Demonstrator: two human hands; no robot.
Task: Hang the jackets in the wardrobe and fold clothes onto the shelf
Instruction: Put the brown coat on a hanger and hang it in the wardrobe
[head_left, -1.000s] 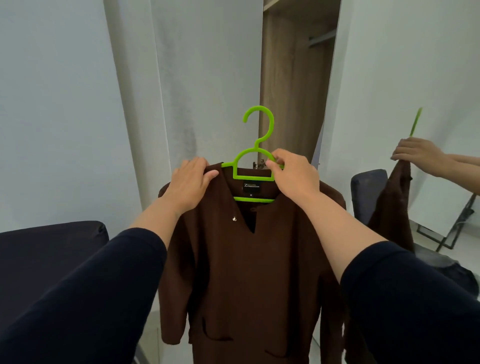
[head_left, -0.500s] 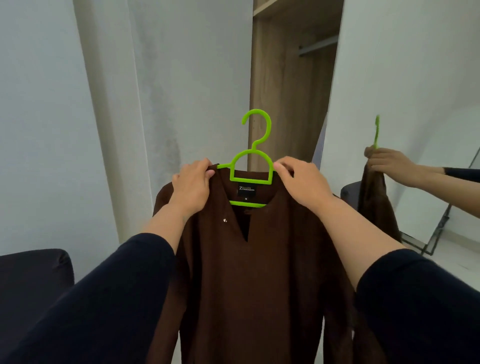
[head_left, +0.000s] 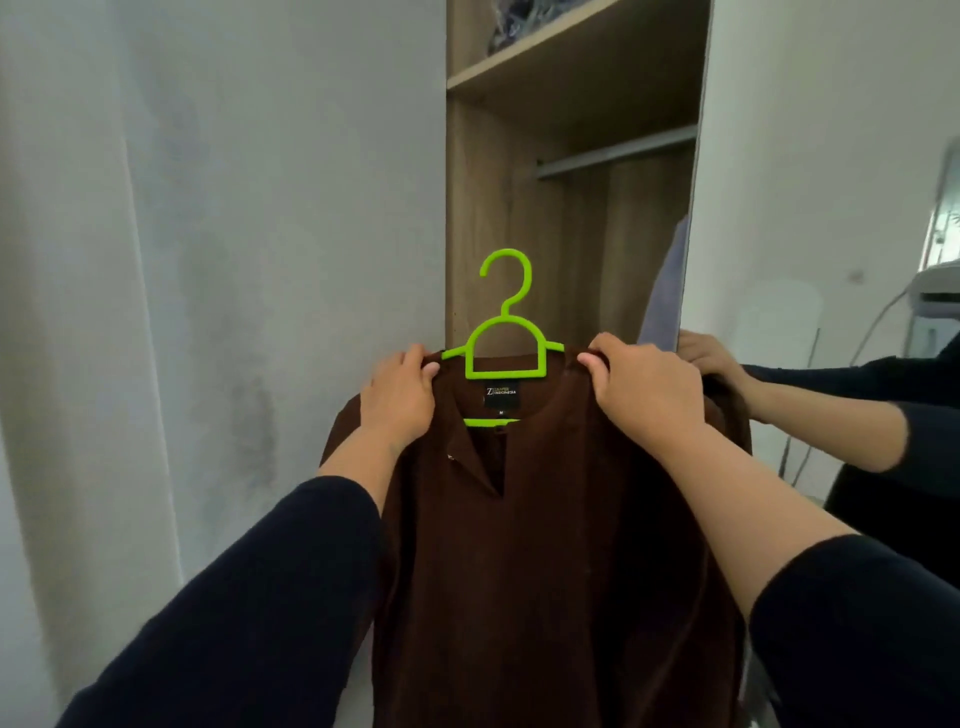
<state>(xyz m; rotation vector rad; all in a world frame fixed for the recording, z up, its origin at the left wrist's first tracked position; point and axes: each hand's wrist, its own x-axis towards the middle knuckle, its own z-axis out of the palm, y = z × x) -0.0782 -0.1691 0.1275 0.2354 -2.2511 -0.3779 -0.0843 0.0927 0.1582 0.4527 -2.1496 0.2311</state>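
- Nearest, two dark sleeves reach forward, and between them hangs the brown jacket (head_left: 519, 545), already threaded on its green hanger (head_left: 506, 338).
- Each shoulder of it is pinched: the left hand (head_left: 400, 400) is clamped on the left shoulder seam, the right hand (head_left: 641, 395) on the right one, fingers curled over the cloth.
- So the hanger step looks done; the garment is held up in the air, in front of the open wardrobe (head_left: 467, 234) and not yet inside.
- Further back, the rail (head_left: 615, 153) shows bare in its visible part and sits well above the hook.
- Above it the shelf (head_left: 571, 47) carries something bluish at its back corner, too dim to name.
- Hanging this one is what is left, I judge; no clothes for folding are in sight.
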